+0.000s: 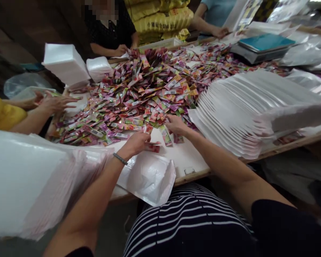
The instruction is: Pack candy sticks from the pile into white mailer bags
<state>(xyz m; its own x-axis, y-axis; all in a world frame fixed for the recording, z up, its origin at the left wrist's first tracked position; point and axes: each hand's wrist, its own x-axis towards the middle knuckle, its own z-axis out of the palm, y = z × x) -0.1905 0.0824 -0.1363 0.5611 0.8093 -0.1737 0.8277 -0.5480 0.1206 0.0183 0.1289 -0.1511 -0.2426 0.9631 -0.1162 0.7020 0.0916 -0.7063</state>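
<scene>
A wide heap of small colourful sachets (139, 96) covers the middle of the table. At the heap's near edge, my left hand (137, 142) is closed on a few sachets (153, 146) that stick out to the right of its fingers. My right hand (176, 125) has its fingers bent round some sachets, with a green and pink sachet (166, 135) hanging just below them. A white padded mailer (148, 175) lies below my left hand, its mouth end over the table's front edge.
Stacks of white mailers stand on the left (29, 171) and fanned out on the right (238, 107). A scale with a blue top (266, 43) sits at the back right. Co-workers' hands are at the left (52, 103), back (121, 50) and back right (220, 32).
</scene>
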